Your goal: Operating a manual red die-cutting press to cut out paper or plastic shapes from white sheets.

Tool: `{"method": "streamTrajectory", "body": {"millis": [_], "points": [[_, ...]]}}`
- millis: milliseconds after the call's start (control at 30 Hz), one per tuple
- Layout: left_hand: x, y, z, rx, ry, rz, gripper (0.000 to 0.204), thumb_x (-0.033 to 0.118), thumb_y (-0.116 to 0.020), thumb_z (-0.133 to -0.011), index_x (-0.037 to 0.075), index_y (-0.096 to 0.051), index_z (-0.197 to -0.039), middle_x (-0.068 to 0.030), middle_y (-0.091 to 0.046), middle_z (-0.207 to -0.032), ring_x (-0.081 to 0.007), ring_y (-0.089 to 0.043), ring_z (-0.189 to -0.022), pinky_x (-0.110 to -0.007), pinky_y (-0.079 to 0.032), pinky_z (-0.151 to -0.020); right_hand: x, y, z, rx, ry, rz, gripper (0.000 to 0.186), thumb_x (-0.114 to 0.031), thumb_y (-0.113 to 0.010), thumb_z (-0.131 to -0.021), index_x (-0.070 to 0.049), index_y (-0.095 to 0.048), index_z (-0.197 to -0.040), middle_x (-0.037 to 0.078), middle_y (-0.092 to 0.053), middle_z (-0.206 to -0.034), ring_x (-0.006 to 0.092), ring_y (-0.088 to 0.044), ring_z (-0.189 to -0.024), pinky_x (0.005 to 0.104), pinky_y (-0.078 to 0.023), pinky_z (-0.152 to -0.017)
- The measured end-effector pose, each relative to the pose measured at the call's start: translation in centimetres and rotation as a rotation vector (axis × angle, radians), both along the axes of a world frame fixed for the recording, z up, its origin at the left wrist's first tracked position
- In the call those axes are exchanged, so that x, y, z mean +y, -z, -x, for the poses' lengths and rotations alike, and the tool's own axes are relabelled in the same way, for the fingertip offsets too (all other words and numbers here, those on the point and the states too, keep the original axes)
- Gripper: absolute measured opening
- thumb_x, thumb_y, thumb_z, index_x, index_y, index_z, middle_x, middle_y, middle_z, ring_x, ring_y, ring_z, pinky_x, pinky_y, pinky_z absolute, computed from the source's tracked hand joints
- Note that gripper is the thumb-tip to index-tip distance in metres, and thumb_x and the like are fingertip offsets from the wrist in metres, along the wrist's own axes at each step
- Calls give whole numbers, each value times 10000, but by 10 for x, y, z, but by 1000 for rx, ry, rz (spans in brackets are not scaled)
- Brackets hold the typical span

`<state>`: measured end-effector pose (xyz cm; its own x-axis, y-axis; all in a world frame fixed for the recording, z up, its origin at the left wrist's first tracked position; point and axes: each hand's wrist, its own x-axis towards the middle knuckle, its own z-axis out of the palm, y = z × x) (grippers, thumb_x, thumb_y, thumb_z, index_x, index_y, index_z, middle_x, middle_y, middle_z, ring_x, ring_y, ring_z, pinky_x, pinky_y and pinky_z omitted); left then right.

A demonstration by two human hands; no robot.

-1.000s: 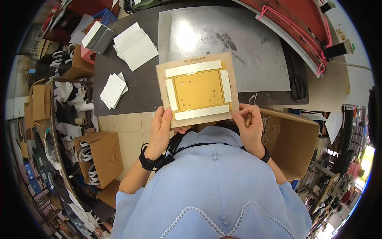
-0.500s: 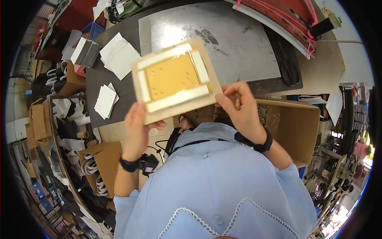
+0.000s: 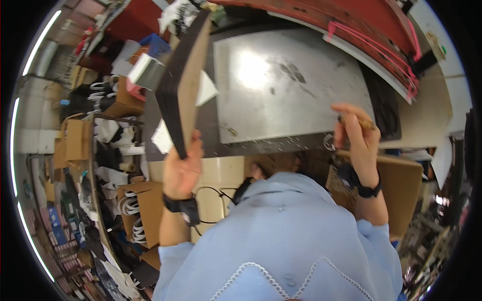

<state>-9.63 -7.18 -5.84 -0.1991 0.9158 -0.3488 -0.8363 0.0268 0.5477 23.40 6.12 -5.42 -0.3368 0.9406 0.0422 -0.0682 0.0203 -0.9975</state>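
Note:
My left hand (image 3: pixel 183 170) grips the lower end of a wooden die board (image 3: pixel 193 75). The board stands tilted on edge, showing its dark side and a strip of plain pale wood; its face with the strips is turned out of sight. To the right, my right hand (image 3: pixel 357 135) is apart from the board, above the table's front edge. A small brown stick-like piece (image 3: pixel 370 124) is pinched in its fingers. Under and beyond the board, white cards (image 3: pixel 161 138) lie partly hidden on the dark table (image 3: pixel 221 149). A grey metal plate (image 3: pixel 301 108) covers much of the tabletop.
At the back, a red machine (image 3: pixel 321 12) with pink cords (image 3: pixel 371 47) borders the table. An open cardboard box (image 3: pixel 404 190) stands below my right forearm. Another box (image 3: pixel 153 213) with white coiled strips is at left. Small scraps lie along the table's front edge.
The die board has swung from facing me to standing on edge, moving up in my left hand. My right hand has let go of it and moved right, still holding the small brown piece.

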Motion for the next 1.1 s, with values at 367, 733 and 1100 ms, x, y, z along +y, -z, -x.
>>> {"method": "streamTrajectory", "body": {"millis": [367, 733, 1100], "points": [[2, -2, -5, -341, 272, -332, 260, 209, -463, -1040, -5, -412, -1178, -38, -456, -696, -81, -390, -485, -181, -329, -388, 38, -45, -37, -72, 186, -195, 119, -143, -614, -948, -43, -556, -973, -4, -530, -759, 49, -497, -567, 196, -401, -501], [9, 8, -10, -467, 221, -323, 249, 201, -414, -1056, -15, -412, -1179, -40, -454, -701, -81, -387, -493, -183, -333, -390, 28, -77, 4, -122, -113, -288, 216, -87, -680, -893, 31, -619, -1064, 51, -609, -854, 74, -582, -712, 204, -447, -633], [1, 32, 6, -70, 89, -156, 306, 218, -511, -995, -7, -554, -1197, -19, -551, -802, -74, -411, -570, -202, -365, -498, 98, -166, -35, -93, 214, -547, 371, -184, -501, -1001, 23, -527, -1307, 108, -679, -1046, 70, -566, -709, 202, -462, -607]]}}
